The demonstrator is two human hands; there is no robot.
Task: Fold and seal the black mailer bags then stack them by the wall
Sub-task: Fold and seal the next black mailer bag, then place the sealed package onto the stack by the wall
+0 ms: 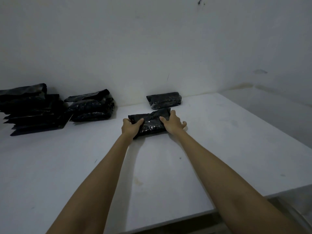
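Note:
A folded black mailer bag (151, 123) lies on the white table (152, 166), far out in front of me. My left hand (131, 127) grips its left end with the thumb on top. My right hand (172, 123) holds its right end, fingers spread over the far corner. Just behind it, against the wall (152, 48), lies another folded black mailer bag (164, 100). Both arms are stretched out fully.
A pile of several black mailer bags (92, 107) sits by the wall to the left, and a bigger, looser pile (32, 108) lies at the far left. The table's right edge (287, 141) drops off, and its front edge runs at lower right.

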